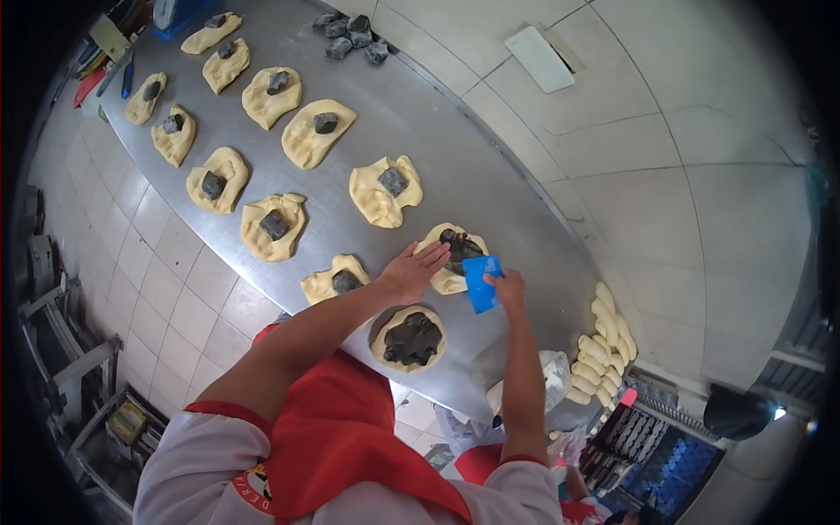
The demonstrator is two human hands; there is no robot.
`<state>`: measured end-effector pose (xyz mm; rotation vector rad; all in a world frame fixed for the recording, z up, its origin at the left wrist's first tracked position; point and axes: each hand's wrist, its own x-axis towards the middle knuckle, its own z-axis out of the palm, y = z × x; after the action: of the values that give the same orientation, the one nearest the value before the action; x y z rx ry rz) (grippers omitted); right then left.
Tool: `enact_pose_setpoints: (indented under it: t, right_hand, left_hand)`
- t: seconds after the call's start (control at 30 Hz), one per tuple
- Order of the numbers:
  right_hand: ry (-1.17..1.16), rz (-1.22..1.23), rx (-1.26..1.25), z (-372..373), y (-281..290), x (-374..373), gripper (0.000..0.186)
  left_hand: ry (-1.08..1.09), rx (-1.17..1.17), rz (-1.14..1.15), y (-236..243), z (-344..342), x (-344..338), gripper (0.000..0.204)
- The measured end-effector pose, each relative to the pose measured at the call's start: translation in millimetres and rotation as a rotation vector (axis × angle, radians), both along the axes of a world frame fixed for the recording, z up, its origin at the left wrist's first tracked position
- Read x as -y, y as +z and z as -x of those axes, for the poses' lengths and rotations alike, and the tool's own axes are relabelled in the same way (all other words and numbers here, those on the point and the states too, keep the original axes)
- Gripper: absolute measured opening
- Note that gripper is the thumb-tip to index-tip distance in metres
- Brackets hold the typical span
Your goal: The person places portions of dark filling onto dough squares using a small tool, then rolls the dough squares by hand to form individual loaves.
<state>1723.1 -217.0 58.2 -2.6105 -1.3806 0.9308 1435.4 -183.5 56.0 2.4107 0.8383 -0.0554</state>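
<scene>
My left hand lies flat, its fingers stretched over the edge of a pale yellow dough round and touching the dark filling spread on it. In my right hand is a blue dough scraper, its blade at the right edge of that round. Closer to me sits another dough round with a dark paste spread across its middle. A dough piece with a dark grey lump lies under and beside my left forearm, partly hidden.
Two rows of dough pieces topped with dark lumps run along the metal table to the far left. Loose dark lumps lie by the tiled wall. Pale dough rolls are stacked at the right; another person's red-and-white clothing shows below.
</scene>
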Motion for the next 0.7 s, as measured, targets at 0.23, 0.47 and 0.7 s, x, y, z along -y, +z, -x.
enact_pose_setpoints:
  t: [0.23,0.47,0.7]
  right_hand:
    - [0.117,-0.135,-0.085,-9.4,68.5,-28.6,0.038]
    - [0.254,-0.212,0.251,-5.3,42.9,-36.2,0.033]
    - [0.656,-0.261,0.437,78.2,50.3,21.9,0.046]
  left_hand:
    - [-0.033,-0.151,0.111,18.1,-2.1,-10.1,0.082]
    - [-0.056,-0.099,0.102,19.5,-3.6,-17.7,0.083]
    - [0.005,-0.035,0.184,0.2,0.2,-12.1,0.086]
